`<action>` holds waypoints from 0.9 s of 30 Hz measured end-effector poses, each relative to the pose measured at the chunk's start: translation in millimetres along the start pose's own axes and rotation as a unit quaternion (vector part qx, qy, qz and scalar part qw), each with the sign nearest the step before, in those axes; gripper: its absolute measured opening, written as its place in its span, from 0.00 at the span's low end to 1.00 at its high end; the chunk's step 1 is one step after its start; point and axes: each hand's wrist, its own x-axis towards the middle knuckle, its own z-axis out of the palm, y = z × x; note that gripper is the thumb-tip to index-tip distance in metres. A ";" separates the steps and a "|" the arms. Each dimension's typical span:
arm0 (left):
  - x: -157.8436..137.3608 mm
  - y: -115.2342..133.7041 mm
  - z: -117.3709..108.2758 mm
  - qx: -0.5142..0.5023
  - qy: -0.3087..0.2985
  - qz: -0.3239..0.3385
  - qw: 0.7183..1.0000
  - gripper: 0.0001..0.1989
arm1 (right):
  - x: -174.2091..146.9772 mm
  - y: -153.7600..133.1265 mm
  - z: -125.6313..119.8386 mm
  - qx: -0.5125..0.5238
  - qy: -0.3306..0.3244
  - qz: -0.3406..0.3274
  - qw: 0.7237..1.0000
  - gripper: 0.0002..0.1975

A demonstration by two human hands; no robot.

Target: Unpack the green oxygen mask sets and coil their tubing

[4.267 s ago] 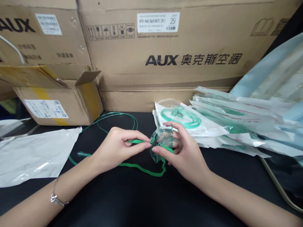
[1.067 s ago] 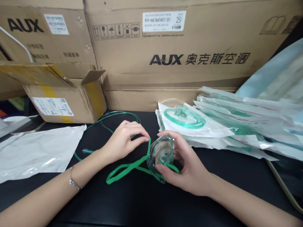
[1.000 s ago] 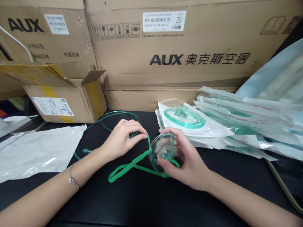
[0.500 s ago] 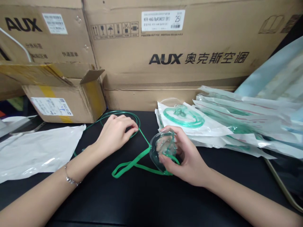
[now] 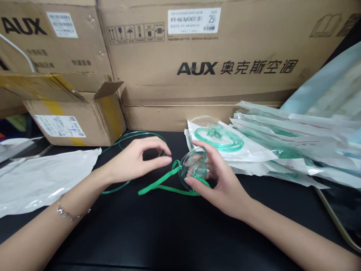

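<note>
One clear mask, green strap looped at rim, gripped in right hand; left hand fingers parted near strap.

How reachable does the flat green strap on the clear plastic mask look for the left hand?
Probably yes: the left hand is open just beside the strap, with nothing visible between them, while the right hand holds the mask.
</note>
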 end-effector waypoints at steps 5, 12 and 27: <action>0.0 6.4 14.6 -0.160 -0.004 -0.082 0.984 0.12 | -3.4 3.2 3.3 0.000 -0.053 0.025 0.998 0.38; 0.6 6.5 18.6 -0.247 0.008 -0.185 0.951 0.06 | -4.3 9.4 9.6 0.036 -0.055 0.067 0.996 0.45; 18.2 -43.2 22.3 -0.214 0.222 -0.232 0.923 0.11 | -5.2 -15.9 -3.8 -0.036 -0.015 -0.208 0.977 0.09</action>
